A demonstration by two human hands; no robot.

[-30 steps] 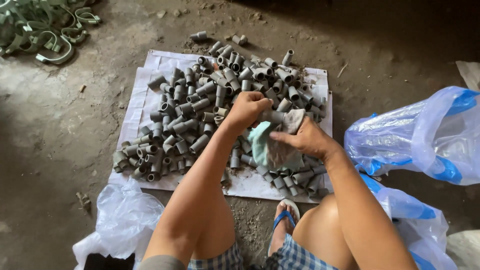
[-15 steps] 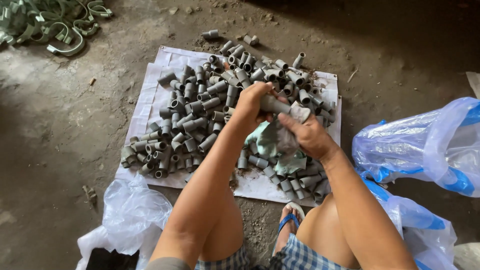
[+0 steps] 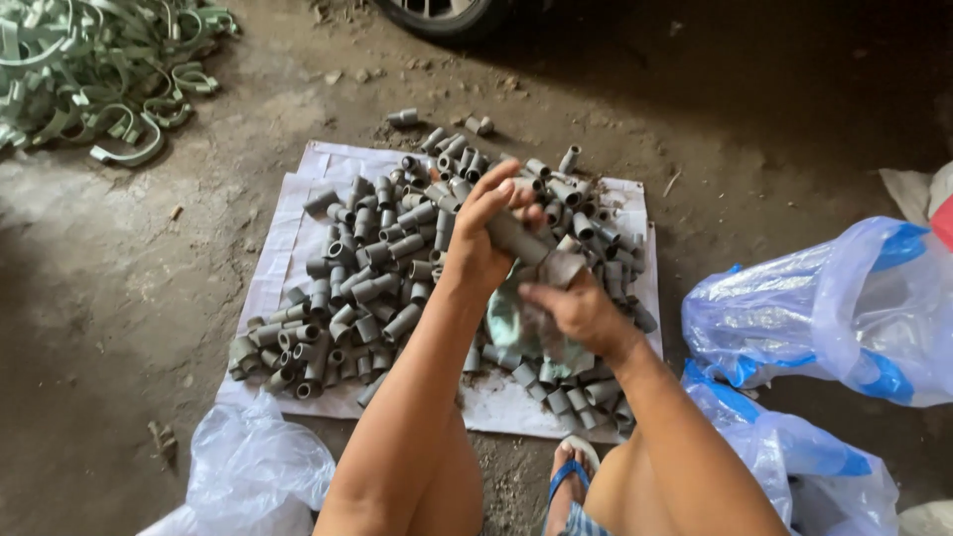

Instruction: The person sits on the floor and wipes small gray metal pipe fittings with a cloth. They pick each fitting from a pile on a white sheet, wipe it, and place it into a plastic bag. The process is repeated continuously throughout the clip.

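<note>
Soft daylight falls from the left and near side, leaving the dirt floor on the left pale and evenly lit. The far right sinks into deep shadow, where detail is lost. The blue plastic bag on the right shows bright glare patches on its folds. The grey pipe pieces are sharp, with small soft shadows between them. The hands are slightly motion-blurred. Edges bend a little, as with a wide lens.
</note>
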